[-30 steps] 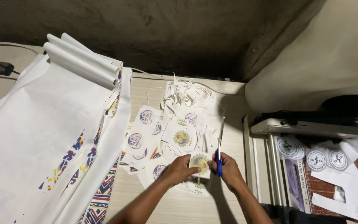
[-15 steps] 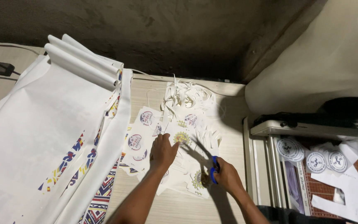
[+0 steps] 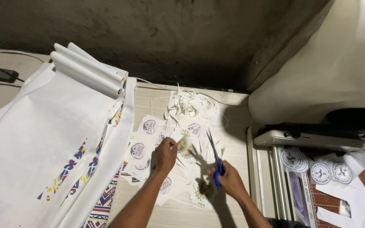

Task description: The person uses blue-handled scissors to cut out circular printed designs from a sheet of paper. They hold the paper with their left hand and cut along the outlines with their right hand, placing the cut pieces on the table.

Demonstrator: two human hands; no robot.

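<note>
1. Left hand: fingers pinched on the edge of a small paper piece with a yellow-and-dark printed emblem, raised just above the pile at the middle of the table.
2. Right hand: fingers curled through the blue handles of a pair of scissors; blades point to the far side and stand apart, their tips just right of the pinched piece. Whether a blade touches the paper cannot be told.
3. Sticker sheets: white sheets printed with round emblems, overlapping loosely under and left of both hands, on the wooden table.
4. Yellow sunburst cut-out: lying near the right wrist, on the near edge of the pile.
5. Paper offcuts: a tangle of thin white strips, far side of the pile, near the wall.
6. Large white printed sheets: spread over the left of the scene, far ends rolled, with coloured patterned bands along the near right edge.
7. Paper cutter: at the right, well apart from the hands; round white emblem stickers and white scraps lie on its red gridded bed.
</note>
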